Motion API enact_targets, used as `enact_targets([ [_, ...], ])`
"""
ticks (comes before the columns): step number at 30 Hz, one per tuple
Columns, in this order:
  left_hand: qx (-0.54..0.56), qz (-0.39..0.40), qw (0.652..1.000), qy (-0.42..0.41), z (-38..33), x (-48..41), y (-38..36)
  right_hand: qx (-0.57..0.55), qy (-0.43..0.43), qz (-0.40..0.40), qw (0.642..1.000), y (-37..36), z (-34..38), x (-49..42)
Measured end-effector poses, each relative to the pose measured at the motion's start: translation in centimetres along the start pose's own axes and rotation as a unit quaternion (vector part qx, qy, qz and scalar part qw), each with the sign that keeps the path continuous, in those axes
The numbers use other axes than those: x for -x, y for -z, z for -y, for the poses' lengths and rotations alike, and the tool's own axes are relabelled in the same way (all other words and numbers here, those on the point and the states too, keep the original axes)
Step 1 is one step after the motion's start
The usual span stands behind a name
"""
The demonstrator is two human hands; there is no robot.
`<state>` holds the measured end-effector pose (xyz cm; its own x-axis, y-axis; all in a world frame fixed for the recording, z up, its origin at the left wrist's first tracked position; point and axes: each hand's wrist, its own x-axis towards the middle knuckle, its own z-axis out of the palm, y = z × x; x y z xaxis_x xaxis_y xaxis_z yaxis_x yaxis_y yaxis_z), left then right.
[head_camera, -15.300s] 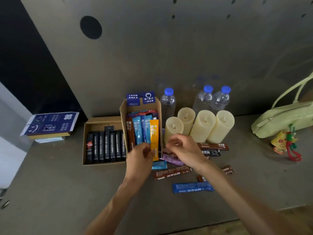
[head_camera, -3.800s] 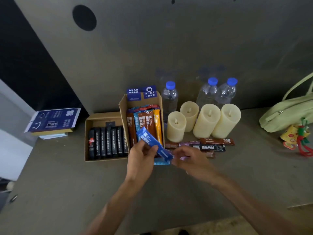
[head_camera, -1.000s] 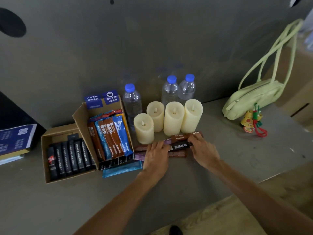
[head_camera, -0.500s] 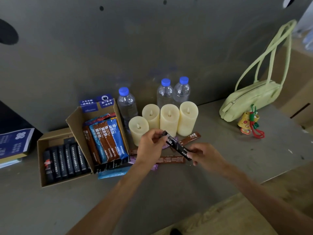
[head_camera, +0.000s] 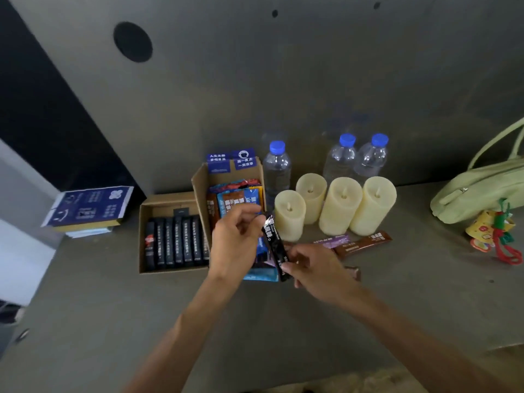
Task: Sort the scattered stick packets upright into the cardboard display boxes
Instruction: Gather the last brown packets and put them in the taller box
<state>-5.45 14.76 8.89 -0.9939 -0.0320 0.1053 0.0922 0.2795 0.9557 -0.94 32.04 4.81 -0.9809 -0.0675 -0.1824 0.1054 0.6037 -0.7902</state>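
Note:
A black stick packet (head_camera: pixel 274 244) is held nearly upright in front of the boxes. My left hand (head_camera: pixel 235 242) pinches its top end and my right hand (head_camera: pixel 314 265) pinches its bottom end. The taller cardboard box (head_camera: pixel 200 182) holds several brown, blue and orange packets standing up. The low cardboard box (head_camera: pixel 144 236) to its left holds a row of black packets. A purple packet (head_camera: pixel 333 241) and a brown packet (head_camera: pixel 364 243) lie flat on the table beside the candles. A blue packet (head_camera: pixel 262 275) lies flat under my hands.
Four cream candles (head_camera: pixel 338 205) and three water bottles (head_camera: pixel 276 168) stand behind the loose packets. A green handbag (head_camera: pixel 479 188) with a red and yellow charm (head_camera: pixel 494 231) lies at the right. A blue-covered stack of books (head_camera: pixel 88 208) sits at the far left.
Both hands lifted the black packet off the pile and carried it left toward the boxes, turning it more upright. The camera swung back left.

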Motion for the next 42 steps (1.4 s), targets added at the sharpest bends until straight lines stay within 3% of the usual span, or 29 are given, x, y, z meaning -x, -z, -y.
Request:
enact_targets([
  [4,-0.029,-0.074,0.997,-0.014,1.0,-0.5,4.7,0.000,0.048,-0.009,0.999,-4.2,3.8,-2.0],
  [8,-0.089,-0.124,0.988,0.000,2.3,-1.5,7.6,-0.045,-0.007,-0.040,0.998,-7.3,5.8,-4.8],
  [16,-0.238,-0.025,0.970,0.048,5.7,-2.7,7.1,-0.008,-0.027,-0.093,0.995,-10.3,5.9,-7.1],
  [22,-0.262,-0.033,0.963,0.053,5.8,-3.8,6.4,0.043,-0.005,-0.124,0.991,-10.2,6.2,-7.1],
  [30,-0.271,-0.020,0.961,0.051,5.8,-4.4,6.7,0.164,0.022,-0.092,0.982,-10.3,6.3,-6.9],
  [42,-0.290,-0.028,0.955,0.055,5.8,-4.7,6.5,0.212,0.063,-0.119,0.968,-11.2,5.8,-7.3],
])
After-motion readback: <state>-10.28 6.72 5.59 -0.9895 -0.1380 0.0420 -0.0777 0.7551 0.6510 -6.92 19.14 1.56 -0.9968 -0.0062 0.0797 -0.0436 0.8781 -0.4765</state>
